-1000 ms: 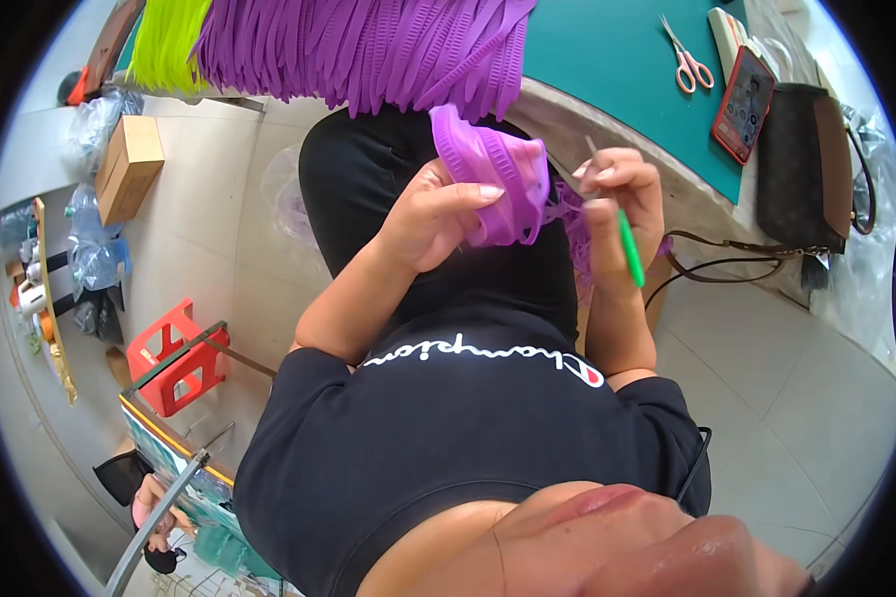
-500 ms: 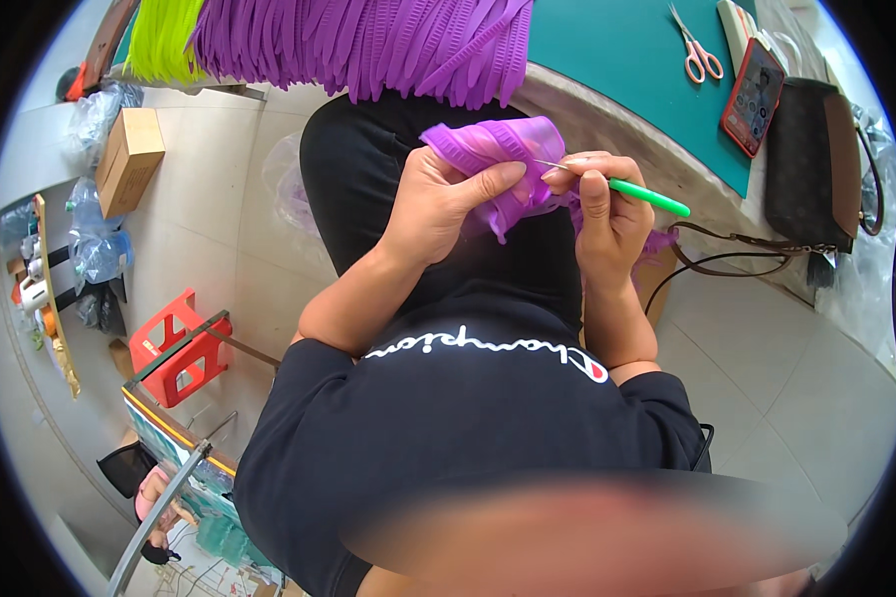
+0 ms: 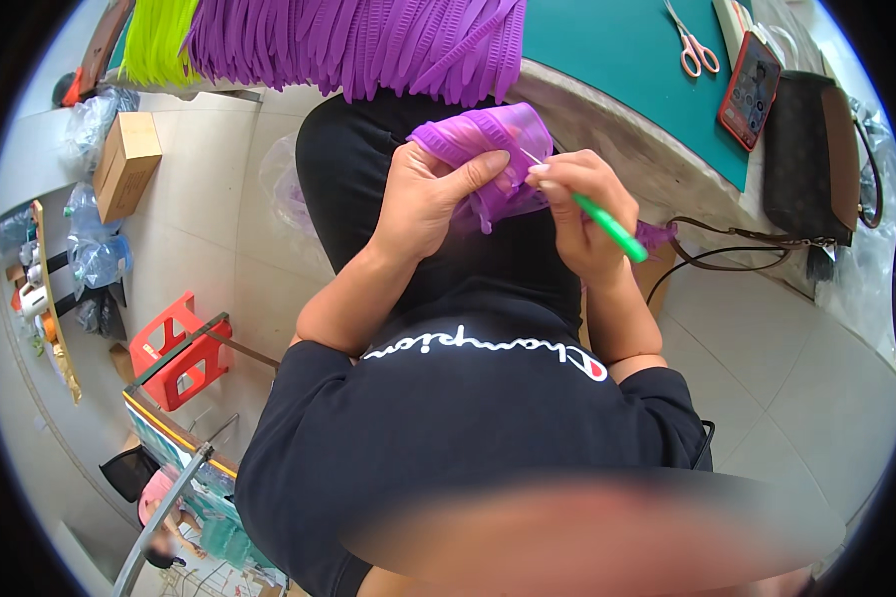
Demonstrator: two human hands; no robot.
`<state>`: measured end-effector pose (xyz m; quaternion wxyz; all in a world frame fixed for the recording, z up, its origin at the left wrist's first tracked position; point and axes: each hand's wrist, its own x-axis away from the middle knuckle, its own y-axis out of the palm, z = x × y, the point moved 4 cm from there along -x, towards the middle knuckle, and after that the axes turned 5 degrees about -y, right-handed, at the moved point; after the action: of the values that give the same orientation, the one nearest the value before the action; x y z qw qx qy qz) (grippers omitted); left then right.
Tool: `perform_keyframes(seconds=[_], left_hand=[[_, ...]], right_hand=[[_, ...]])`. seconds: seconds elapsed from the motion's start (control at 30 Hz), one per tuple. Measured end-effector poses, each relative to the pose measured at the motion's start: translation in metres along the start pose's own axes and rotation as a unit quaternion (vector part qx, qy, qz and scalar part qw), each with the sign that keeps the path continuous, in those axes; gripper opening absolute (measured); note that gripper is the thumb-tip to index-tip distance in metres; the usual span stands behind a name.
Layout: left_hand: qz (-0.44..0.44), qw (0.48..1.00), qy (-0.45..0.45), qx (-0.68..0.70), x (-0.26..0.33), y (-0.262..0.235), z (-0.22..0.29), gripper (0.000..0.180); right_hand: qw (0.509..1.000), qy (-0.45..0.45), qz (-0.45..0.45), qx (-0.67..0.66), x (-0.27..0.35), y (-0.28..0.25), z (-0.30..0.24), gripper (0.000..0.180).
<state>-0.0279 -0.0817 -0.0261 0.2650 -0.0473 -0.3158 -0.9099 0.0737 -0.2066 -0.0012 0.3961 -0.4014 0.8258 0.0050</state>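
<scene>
Head view: left hand (image 3: 423,204) grips the purple woven piece (image 3: 488,139). Right hand (image 3: 577,214) pinches a green-handled hook (image 3: 607,227) against it, beside the desk (image 3: 607,60)

Two bare hands were in view: left hand (image 3: 423,204), right hand (image 3: 579,214). One green-handled crochet hook (image 3: 607,225). One purple woven piece (image 3: 483,149) held. One pair of pink-handled scissors (image 3: 694,45), one red-cased phone (image 3: 749,90), one dark brown handbag (image 3: 811,159) lay on teal surface (image 3: 607,60). One cardboard box (image 3: 127,164), one red plastic stool (image 3: 174,348) stood on floor. Purple strips (image 3: 358,45) too many to count.
</scene>
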Motion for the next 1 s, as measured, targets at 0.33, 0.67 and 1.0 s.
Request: perform_keyframes(seconds=[0.33,0.67,1.0], left_hand=[[-0.010,1.000,-0.002,-0.005,0.000,0.001,0.000,0.021],[-0.012,0.999,0.004,-0.049,0.007,0.000,-0.001,0.021],[-0.387,0.857,-0.335,0.061,0.063,-0.012,0.004,0.032]], right_hand=[[0.966,0.138,0.090,-0.199,0.008,0.004,0.009,0.016],[0.994,0.027,0.059,0.085,0.002,-0.016,0.014,0.009],[0.909,-0.019,0.352,0.221,-0.053,-0.190,0.065,0.016]])
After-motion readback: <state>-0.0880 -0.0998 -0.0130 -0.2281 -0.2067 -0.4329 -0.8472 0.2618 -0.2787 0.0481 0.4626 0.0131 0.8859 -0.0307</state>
